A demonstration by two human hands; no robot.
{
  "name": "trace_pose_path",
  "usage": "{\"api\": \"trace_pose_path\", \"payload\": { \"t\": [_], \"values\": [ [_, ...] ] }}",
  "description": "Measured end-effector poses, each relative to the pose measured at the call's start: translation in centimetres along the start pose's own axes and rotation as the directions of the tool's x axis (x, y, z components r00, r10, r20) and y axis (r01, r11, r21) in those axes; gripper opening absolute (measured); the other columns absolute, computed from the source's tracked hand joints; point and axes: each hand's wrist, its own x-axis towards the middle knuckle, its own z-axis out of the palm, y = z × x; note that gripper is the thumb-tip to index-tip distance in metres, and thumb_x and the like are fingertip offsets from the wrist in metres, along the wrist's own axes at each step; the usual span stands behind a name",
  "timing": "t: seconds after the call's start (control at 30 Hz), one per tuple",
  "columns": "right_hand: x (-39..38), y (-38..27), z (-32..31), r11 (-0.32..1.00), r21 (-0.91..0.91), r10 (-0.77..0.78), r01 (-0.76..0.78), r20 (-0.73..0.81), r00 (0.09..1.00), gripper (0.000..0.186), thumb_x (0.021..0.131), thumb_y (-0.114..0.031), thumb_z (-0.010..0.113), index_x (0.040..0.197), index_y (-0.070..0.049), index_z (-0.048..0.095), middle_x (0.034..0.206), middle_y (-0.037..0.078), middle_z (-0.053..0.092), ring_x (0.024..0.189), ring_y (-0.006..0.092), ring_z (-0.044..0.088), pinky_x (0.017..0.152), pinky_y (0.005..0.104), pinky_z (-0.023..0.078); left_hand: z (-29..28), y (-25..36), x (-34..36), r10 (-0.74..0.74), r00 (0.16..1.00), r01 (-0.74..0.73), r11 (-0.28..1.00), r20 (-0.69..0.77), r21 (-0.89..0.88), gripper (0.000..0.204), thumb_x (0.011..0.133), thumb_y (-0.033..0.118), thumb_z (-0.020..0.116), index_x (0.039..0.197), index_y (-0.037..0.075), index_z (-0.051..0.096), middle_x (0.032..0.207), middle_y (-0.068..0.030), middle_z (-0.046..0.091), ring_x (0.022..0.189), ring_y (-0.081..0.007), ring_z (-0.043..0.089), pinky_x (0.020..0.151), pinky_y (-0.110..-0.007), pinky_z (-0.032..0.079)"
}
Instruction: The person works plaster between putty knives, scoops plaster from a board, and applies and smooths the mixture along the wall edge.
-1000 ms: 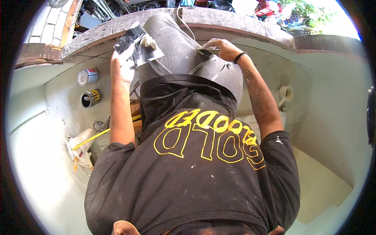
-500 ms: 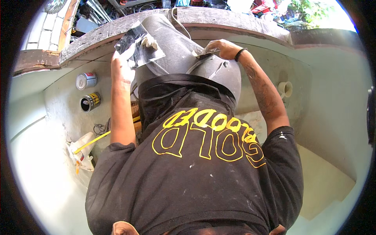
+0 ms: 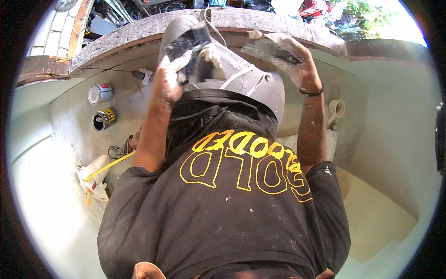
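My left hand (image 3: pixel 170 80), whitened with paste, is closed on a dark, glossy flat plate (image 3: pixel 189 43) over my thigh. Whitish putty (image 3: pixel 212 56) lies in a lump on the plate's right part. Raised to the right of it, my right hand (image 3: pixel 299 63) grips a thin grey putty spreader (image 3: pixel 264 48). A dab of pale putty shows on the spreader's far left corner. The two hands are apart, and the spreader does not touch the plate. My legs in grey trousers (image 3: pixel 186 29) lie beneath both hands.
Two cans, one closed (image 3: pixel 100 93) and one uncapped (image 3: pixel 104 119), sit at the left. Below them are a whitish bag (image 3: pixel 95 174) and a yellow strip (image 3: pixel 109 166). A worn wooden ledge (image 3: pixel 139 29) runs across the far side. A cream pipe end (image 3: pixel 337 108) sticks up at right.
My right hand has lifted away from my lap, up and to the right, with the spreader. My left hand has moved right with the plate, which is now tilted differently.
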Motion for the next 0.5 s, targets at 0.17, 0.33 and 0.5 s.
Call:
{"api": "trace_pose_path", "payload": {
  "t": [0.17,0.33,0.5],
  "values": [
    [-1.2,0.7,0.3,0.923,0.382,0.117,-0.035,-0.193,0.974,0.045,0.070,0.012,0.058,0.113,0.003,0.047,0.108,0.010,0.055,0.098,0.0174,0.053,0.086,0.0319,0.044,1.0,-0.8,0.7,0.085,0.993,-0.097,0.984,0.087,0.147,0.030,0.077,0.001,0.049,0.108,-0.002,0.052,0.107,-0.0135,0.054,0.098,-0.0191,0.053,0.087,-0.028,0.041],
    [-5.7,4.8,-7.8,0.840,0.532,0.306,0.103,-0.623,0.720,0.039,0.066,0.003,0.055,0.105,0.005,0.050,0.097,0.016,0.058,0.086,0.0277,0.058,0.078,0.0409,0.049,-0.9,-0.2,3.8,-0.016,0.981,0.034,0.995,0.192,-0.092,0.034,0.082,0.002,0.041,0.116,-0.003,0.042,0.110,-0.0138,0.053,0.099,-0.0212,0.055,0.087,-0.034,0.044],
    [-9.9,21.0,-11.5,0.699,0.668,0.624,0.254,-0.744,0.240,0.032,0.060,0.004,0.052,0.092,0.004,0.056,0.088,0.013,0.059,0.079,0.0282,0.059,0.077,0.0407,0.048,-3.4,-0.9,7.3,-0.113,0.974,0.108,0.993,0.195,0.039,0.043,0.076,0.002,0.046,0.118,-0.003,0.041,0.108,-0.0134,0.054,0.095,-0.0211,0.055,0.084,-0.030,0.044]
  ]
}}
